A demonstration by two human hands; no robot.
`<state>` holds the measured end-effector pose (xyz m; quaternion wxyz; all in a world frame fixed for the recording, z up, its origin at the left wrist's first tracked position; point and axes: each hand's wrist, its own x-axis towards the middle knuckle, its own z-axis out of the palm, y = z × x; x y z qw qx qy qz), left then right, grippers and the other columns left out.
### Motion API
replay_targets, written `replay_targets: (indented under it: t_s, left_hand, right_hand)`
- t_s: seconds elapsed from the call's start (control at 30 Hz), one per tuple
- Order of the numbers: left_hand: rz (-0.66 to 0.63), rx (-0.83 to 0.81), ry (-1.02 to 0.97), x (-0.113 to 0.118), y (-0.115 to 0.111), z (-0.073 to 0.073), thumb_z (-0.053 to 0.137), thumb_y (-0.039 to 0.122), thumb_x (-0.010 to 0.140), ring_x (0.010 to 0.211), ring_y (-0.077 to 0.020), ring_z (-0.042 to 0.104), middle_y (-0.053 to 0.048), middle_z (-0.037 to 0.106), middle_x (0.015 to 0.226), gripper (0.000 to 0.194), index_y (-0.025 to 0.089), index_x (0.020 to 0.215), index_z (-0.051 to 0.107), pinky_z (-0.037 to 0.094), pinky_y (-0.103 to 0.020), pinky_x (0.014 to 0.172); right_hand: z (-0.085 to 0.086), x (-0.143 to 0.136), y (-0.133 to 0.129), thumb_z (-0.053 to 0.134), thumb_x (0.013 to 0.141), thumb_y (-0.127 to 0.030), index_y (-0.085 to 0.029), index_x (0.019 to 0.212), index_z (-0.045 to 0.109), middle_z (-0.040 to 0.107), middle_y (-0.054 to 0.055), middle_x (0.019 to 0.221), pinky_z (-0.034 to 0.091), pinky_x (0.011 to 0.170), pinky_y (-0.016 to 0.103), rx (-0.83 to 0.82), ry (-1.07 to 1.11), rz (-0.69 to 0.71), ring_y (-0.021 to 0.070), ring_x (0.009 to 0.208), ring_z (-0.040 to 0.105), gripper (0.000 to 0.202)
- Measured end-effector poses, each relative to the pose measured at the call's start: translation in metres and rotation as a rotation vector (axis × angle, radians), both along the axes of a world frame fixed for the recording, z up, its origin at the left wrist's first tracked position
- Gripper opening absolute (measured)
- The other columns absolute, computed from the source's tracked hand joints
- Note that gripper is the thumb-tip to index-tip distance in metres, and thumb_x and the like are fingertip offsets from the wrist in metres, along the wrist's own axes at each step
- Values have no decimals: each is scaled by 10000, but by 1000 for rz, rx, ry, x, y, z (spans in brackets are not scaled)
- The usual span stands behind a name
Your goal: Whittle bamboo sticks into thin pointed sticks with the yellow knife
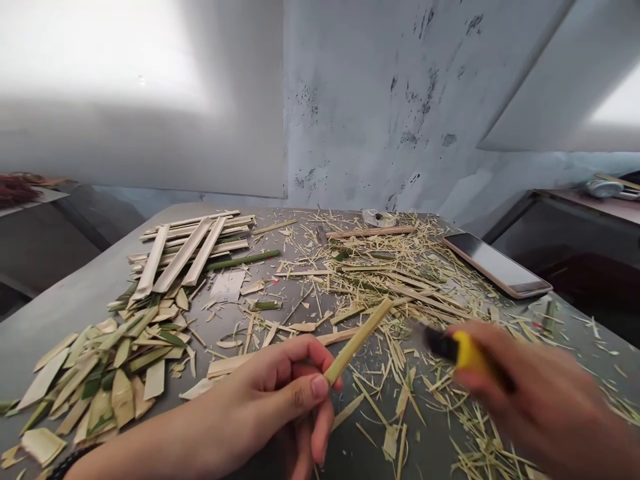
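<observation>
Pinched between thumb and fingers of my left hand [295, 393] is a narrow bamboo strip [361, 337], its free end pointing up and to the right. My right hand [535, 393], smeared by motion, grips a yellow and black utility knife [465, 350]. The knife's black front end points left toward the bamboo strip, with a gap between them. Its blade is too blurred to make out clearly. Under both hands lie thin bamboo shavings [395, 387] scattered over the grey table.
Split bamboo pieces [183, 257] are stacked at the back left, above a heap of bamboo offcuts [120, 373]. A hammer [367, 232] and a roll of clear tape [379, 218] lie at the back. At right rests a phone [497, 263]. A wall [350, 100] stands behind.
</observation>
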<state>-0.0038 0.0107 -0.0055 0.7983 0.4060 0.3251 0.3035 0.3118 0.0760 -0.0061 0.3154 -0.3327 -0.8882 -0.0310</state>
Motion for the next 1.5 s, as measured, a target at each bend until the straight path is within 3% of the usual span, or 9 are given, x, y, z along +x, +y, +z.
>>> replay_targets:
  t_s: [0.1, 0.27, 0.53, 0.77, 0.87, 1.03, 1.2, 1.4, 1.5]
  left_hand:
    - [18, 16, 39, 1, 0, 0, 590, 511, 1057, 450, -40, 540, 19, 678, 739, 307, 218, 1028, 505, 431, -133, 483]
    - [-8, 49, 138, 2, -2, 7, 570, 531, 1058, 485, -69, 533, 10, 677, 730, 318, 222, 1027, 507, 395, -154, 472]
    - [-98, 117, 280, 2, -8, 14, 547, 604, 1045, 612, -92, 523, 14, 637, 737, 395, 211, 1007, 524, 399, -189, 586]
    - [-51, 76, 71, 2, -4, 2, 495, 432, 1106, 419, -49, 560, 38, 661, 764, 219, 233, 1023, 455, 412, -161, 448]
    - [-62, 80, 58, 3, -3, 6, 493, 409, 1110, 429, -47, 584, 42, 653, 772, 204, 230, 1019, 459, 422, -155, 447]
    - [-98, 51, 18, 3, -5, 8, 505, 402, 1107, 450, -69, 617, 35, 666, 749, 213, 240, 985, 440, 430, -156, 436]
    - [-81, 46, 41, 2, -6, 7, 537, 441, 1093, 447, -55, 615, 33, 675, 761, 246, 228, 997, 460, 431, -141, 442]
    - [55, 66, 102, 8, -7, 6, 581, 424, 1065, 409, -22, 570, 32, 696, 769, 258, 218, 963, 465, 463, -107, 414]
    - [235, 90, 236, 15, -14, 2, 645, 433, 1007, 395, -36, 552, 50, 698, 735, 293, 230, 915, 454, 482, -122, 369]
  right_hand:
    - [-14, -27, -17, 391, 1153, -507, -213, 1162, 544, 662, -9, 778, 433, 547, 265, -66, -53, 238, 139, 593, 626, 332]
    - [-19, -38, -12, 413, 1155, -469, -198, 1119, 537, 651, -24, 758, 396, 495, 275, -1, -113, 190, 135, 569, 631, 300]
    - [0, 12, 27, 409, 1129, -559, -257, 885, 501, 436, -79, 458, 282, 359, 247, 37, 4, -350, 135, 315, 441, 399]
    - [-1, -20, -13, 396, 1160, -456, -219, 1160, 532, 664, -21, 746, 440, 511, 250, -5, -108, 200, 127, 552, 636, 273]
    - [-8, -30, -18, 406, 1161, -440, -202, 1163, 528, 679, -13, 777, 420, 493, 258, 1, -167, 252, 129, 583, 653, 268]
    - [-13, -9, 7, 402, 1152, -495, -224, 1007, 552, 552, -57, 596, 341, 427, 263, 53, -133, -33, 128, 410, 534, 341]
    - [4, 12, 22, 391, 1123, -609, -242, 886, 519, 417, -75, 467, 303, 381, 251, 44, -44, -337, 138, 336, 451, 455]
    - [1, -17, -15, 404, 1162, -454, -207, 1167, 553, 611, -49, 688, 406, 501, 247, -3, -105, 147, 114, 496, 579, 288]
    - [-8, -29, -23, 382, 1173, -421, -193, 1198, 532, 676, -27, 787, 429, 527, 244, -15, -167, 227, 114, 586, 650, 275]
